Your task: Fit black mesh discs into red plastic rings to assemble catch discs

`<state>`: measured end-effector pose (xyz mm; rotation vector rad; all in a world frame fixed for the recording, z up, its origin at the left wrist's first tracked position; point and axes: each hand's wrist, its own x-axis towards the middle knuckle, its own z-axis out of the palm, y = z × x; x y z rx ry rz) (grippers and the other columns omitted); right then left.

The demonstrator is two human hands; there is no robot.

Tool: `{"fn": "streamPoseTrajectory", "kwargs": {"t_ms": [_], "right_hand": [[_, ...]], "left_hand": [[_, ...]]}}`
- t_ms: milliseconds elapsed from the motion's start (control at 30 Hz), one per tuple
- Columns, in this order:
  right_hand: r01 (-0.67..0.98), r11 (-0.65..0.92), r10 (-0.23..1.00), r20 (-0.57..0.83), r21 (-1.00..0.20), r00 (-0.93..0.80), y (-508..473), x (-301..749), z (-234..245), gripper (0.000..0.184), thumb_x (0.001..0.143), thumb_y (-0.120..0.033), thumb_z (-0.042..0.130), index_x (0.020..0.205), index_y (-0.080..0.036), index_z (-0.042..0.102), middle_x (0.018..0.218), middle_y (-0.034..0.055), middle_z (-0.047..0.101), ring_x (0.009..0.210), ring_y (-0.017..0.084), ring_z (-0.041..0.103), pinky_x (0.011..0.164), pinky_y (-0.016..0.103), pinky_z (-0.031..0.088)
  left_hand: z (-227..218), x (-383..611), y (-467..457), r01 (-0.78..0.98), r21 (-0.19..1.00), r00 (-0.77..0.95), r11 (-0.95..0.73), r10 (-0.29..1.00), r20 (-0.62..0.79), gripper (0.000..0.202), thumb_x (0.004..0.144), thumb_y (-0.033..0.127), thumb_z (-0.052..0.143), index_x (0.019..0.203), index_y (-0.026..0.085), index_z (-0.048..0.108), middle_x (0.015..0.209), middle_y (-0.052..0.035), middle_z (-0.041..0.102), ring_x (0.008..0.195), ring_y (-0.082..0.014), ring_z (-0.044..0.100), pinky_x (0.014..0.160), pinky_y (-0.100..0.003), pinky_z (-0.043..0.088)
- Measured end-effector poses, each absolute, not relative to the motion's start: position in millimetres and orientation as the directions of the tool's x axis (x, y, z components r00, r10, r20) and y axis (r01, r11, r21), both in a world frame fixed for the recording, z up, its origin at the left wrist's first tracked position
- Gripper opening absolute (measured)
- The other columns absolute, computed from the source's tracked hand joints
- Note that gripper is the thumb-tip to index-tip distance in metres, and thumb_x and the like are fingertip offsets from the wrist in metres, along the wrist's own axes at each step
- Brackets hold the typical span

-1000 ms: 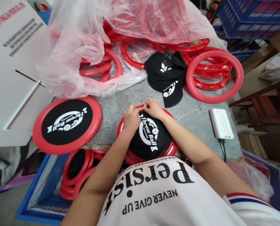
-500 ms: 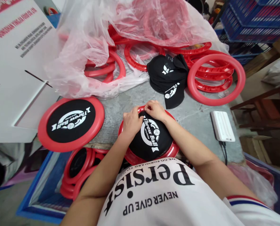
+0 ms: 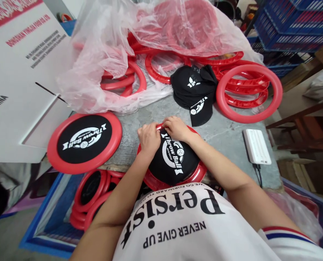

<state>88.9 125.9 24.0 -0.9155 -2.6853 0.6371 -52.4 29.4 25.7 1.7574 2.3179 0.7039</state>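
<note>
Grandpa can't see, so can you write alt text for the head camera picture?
A person's left grip and right grip touch the far edge of black Throw Ball fabric on a red ring. Beyond lie black fabric pieces and more red rings on the gray table.

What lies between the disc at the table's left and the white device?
The head view shows another red-rimmed disc, left hand and right hand on it.

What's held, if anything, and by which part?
The black disc with red rim nearest the shirt, at its far edge, by left hand and right hand; exact pinch unclear.
</note>
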Motion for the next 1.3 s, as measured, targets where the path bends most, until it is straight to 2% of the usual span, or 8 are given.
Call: {"fn": "streamPoseTrajectory", "kwargs": {"t_ms": [167,300,433,733,900,1000,1133,1300], "right_hand": [[0.454,0.695,0.576,0.054,-0.557,-0.815,147.0,73.5,28.5,0.019,0.091,-0.011,0.058,0.099,-0.015,0.075,0.108,0.0105,0.073,0.107,0.024,0.062,0.103,0.036,0.043],[0.415,0.605,0.597,0.043,-0.679,-0.801,153.4,65.7,17.9,0.015,0.089,-0.011,0.063,0.079,-0.017,0.073,0.096,0.0054,0.074,0.096,0.018,0.065,0.094,0.029,0.046],[0.443,0.494,0.671,0.005,-0.748,-0.742,152.9,66.5,6.5,0.014,0.086,-0.014,0.063,0.074,-0.017,0.071,0.094,0.0033,0.074,0.091,0.015,0.066,0.089,0.026,0.048],[0.472,0.52,0.681,0.011,-0.712,-0.733,151.1,66.5,5.0,0.017,0.084,-0.013,0.064,0.068,-0.018,0.066,0.097,0.0047,0.074,0.096,0.017,0.066,0.095,0.029,0.048],[0.474,0.532,0.683,0.025,-0.701,-0.73,149.3,66.1,3.9,0.018,0.086,-0.015,0.064,0.069,-0.018,0.065,0.095,0.0044,0.074,0.095,0.016,0.065,0.095,0.03,0.047],[0.478,0.542,0.684,0.032,-0.691,-0.729,148.5,66.2,3.4,0.018,0.088,-0.016,0.063,0.07,-0.019,0.065,0.097,0.0051,0.074,0.094,0.017,0.065,0.095,0.031,0.047],[0.497,0.541,0.692,0.024,-0.678,-0.721,147.3,66.5,3.9,0.017,0.089,-0.017,0.062,0.072,-0.018,0.065,0.102,0.0067,0.074,0.096,0.018,0.065,0.098,0.032,0.046],[0.481,0.525,0.688,0.018,-0.702,-0.725,147.8,67.6,4.3,0.016,0.087,-0.015,0.061,0.072,-0.018,0.065,0.102,0.0059,0.073,0.098,0.018,0.065,0.098,0.032,0.046]], "left_hand": [[11.3,-60.4,37.3,0.745,0.626,-0.367,0.23,0.925,0.097,0.034,0.088,0.013,0.056,0.121,0.019,0.062,0.094,-0.0049,0.074,0.098,-0.0236,0.069,0.093,-0.037,0.05],[9.1,-62.2,40.4,0.736,0.647,-0.34,0.201,0.936,0.096,0.036,0.088,0.012,0.056,0.123,0.019,0.061,0.091,-0.0037,0.073,0.092,-0.0211,0.07,0.09,-0.035,0.051],[9.8,-62.8,40.9,0.737,0.647,-0.331,0.197,0.94,0.09,0.035,0.089,0.012,0.054,0.123,0.019,0.061,0.095,-0.0046,0.074,0.093,-0.021,0.07,0.091,-0.035,0.051],[6.2,-60.2,41.7,0.747,0.634,-0.348,0.2,0.93,0.117,0.033,0.09,0.01,0.052,0.12,0.022,0.058,0.098,-0.0046,0.074,0.1,-0.0224,0.069,0.097,-0.038,0.049],[10.4,-55.9,38.5,0.798,0.567,-0.337,0.206,0.932,0.136,0.02,0.093,0.009,0.046,0.097,0.023,0.059,0.103,-0.0068,0.071,0.105,-0.025,0.065,0.096,-0.041,0.046],[13.6,-54.6,36.1,0.836,0.504,-0.321,0.215,0.938,0.132,0.019,0.093,0.011,0.047,0.087,0.024,0.059,0.103,-0.008,0.07,0.107,-0.0278,0.061,0.094,-0.043,0.043],[15.3,-53.8,34.6,0.848,0.477,-0.329,0.229,0.935,0.135,0.019,0.092,0.01,0.048,0.087,0.024,0.06,0.102,-0.0078,0.07,0.107,-0.0289,0.059,0.093,-0.043,0.04],[13.6,-53.7,34.4,0.829,0.512,-0.345,0.227,0.927,0.148,0.018,0.093,0.01,0.048,0.089,0.024,0.059,0.103,-0.0066,0.072,0.106,-0.0275,0.06,0.094,-0.043,0.039]]}}
